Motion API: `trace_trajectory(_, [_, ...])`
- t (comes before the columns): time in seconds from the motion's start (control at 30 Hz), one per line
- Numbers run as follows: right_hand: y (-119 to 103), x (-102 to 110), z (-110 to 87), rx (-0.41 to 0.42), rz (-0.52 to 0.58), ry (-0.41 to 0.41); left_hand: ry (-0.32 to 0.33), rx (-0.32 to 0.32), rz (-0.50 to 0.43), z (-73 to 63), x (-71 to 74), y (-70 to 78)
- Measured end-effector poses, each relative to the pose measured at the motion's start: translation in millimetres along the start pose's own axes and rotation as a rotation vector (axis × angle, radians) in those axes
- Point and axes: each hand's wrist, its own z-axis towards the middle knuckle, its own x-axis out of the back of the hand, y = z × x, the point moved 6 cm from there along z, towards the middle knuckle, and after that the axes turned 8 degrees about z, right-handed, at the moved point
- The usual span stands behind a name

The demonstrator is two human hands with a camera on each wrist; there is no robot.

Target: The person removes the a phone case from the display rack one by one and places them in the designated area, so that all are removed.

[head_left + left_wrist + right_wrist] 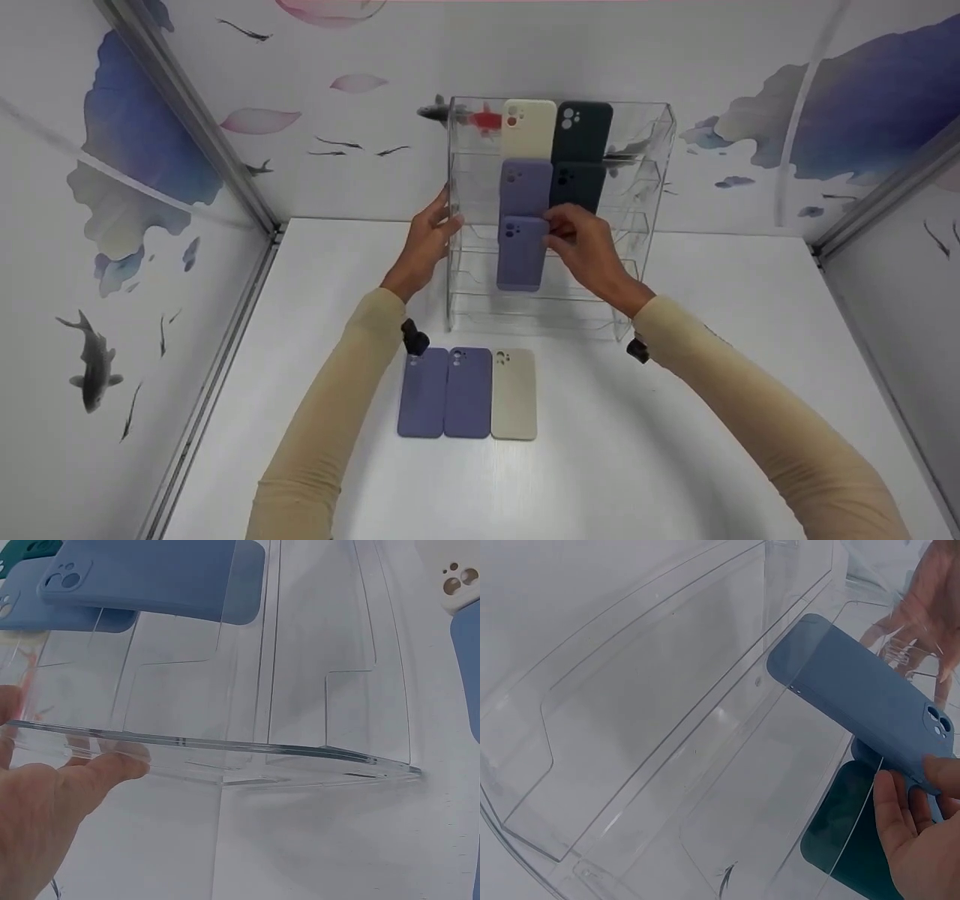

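Nearest the camera you've got two tan sleeves (322, 420), each with a little dark gadget (414, 337) at the cuff. Next up, three phone cases lie side by side on the white table (600, 480) — two loose purple cases (468, 394) and, right of them, a loose cream case (514, 397).

Past those stands a clear plastic rack (487, 322) with stepped tiers. The hands are well apart: the left hand (426, 244) is gripping the rack's left side panel, and the right hand (592, 240) has the right edge of a purple case (523, 259) pinched near its camera-hole end. That one's upright in the rack, lower end behind a clear lip.

One tier up sit another purple case (525, 187) and a dark green case (576, 184) just beside it. Top tier: a cream case (531, 139) next to a second green one (589, 135). Way at the back — a wall (360, 184) printed with fish and pink petals.
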Motion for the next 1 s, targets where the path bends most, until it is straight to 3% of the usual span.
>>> trace_trajectory(0.27, [-8,3,-5.5,0.061,0.014,0.035,-0.002,-0.001,-0.015,0.6,-1.6,-0.8])
trace_trajectory(0.53, [-21,20,-13.2,0.135,0.035,0.086,-0.008,-0.005,-0.021,0.1,-1.8,0.4])
trace_trajectory(0.8, [-22,35,-24.5,0.113,0.086,0.107,0.006,0.017,-0.037,2.0,-0.3,-1.6])
trace_trajectory(1.0, [-22,44,-35.0,0.067,0.052,0.141,0.012,0.026,-0.028,0.9,-1.5,0.2])
